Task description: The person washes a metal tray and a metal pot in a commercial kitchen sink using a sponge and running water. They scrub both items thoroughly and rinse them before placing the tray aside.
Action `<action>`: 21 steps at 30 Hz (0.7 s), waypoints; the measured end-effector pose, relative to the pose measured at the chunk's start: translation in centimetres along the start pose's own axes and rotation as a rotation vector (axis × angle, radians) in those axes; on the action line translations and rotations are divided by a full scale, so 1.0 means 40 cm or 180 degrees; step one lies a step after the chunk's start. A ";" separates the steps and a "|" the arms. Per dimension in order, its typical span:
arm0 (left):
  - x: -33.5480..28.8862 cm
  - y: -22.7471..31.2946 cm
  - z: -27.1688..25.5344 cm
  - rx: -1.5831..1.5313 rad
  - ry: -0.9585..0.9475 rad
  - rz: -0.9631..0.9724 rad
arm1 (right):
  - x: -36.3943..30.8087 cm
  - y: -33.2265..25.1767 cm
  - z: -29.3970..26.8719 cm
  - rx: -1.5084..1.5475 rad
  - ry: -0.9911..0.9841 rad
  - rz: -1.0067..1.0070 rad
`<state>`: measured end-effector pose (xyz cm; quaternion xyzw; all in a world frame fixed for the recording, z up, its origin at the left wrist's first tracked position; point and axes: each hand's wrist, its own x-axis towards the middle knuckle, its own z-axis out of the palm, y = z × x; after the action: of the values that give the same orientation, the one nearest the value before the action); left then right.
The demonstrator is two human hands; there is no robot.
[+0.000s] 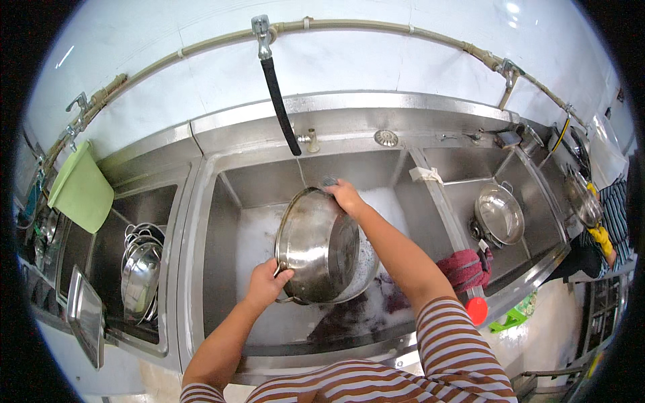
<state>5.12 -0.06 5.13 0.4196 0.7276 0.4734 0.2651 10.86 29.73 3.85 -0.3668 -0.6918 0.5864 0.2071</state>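
Note:
A large steel pot [306,232] is tilted on its side over the middle sink [222,269], its bottom turned toward the right. My left hand [267,283] is closed round a loop handle at the pot's near left side. At the far rim, my right hand [346,196] is closed on a small grey scouring pad [329,181], its fingers partly hidden. Under the pot, white suds [393,208] lie on the water. A second metal rim shows just below the pot, with foamy water within it.
A black hose [279,101] hangs from a tap over the sink. Stacked pans [142,275] and a green tub [80,188] are at left. The right sink holds a steel pan [499,213]; a red cloth [465,270] drapes the divider. A person in yellow gloves [600,236] works at far right.

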 end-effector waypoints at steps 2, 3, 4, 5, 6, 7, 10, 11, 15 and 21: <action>0.021 0.002 0.007 0.0183 -0.0071 0.0194 | 0.071 0.090 -0.048 0.0395 -0.0167 0.0911; 0.037 0.009 0.011 0.0167 -0.0123 0.0261 | 0.104 0.115 -0.070 0.0154 -0.0103 0.0882; 0.033 0.012 0.010 0.0159 -0.0132 0.0284 | 0.121 0.129 -0.071 -0.0095 -0.0096 0.0860; 0.036 0.016 0.010 0.0150 -0.0149 0.0318 | 0.142 0.138 -0.077 -0.0342 -0.0072 0.0834; 0.028 0.005 0.001 0.0199 -0.0132 0.0155 | 0.145 0.103 -0.060 -0.0852 -0.0359 0.1006; 0.026 0.003 0.001 0.0219 -0.0138 0.0168 | 0.151 0.077 -0.056 -0.1330 -0.0471 0.0754; 0.023 -0.014 0.007 0.0233 -0.0136 0.0242 | 0.121 -0.007 -0.029 -0.2239 -0.0504 -0.0044; 0.026 -0.028 0.008 0.0222 -0.0126 0.0277 | 0.095 -0.037 -0.017 -0.2183 -0.0327 -0.0304; 0.026 -0.013 0.014 0.0087 -0.0054 0.0563 | -0.017 -0.127 0.022 -0.2432 0.0107 -0.1286; 0.030 -0.014 -0.004 0.0490 -0.0131 0.0282 | -0.247 -0.211 0.107 -0.2462 -0.0272 -0.2333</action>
<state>4.18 0.79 4.69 0.4802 0.7370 0.4186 0.2257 11.94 19.15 12.43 -0.1264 -0.9480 0.1922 0.2197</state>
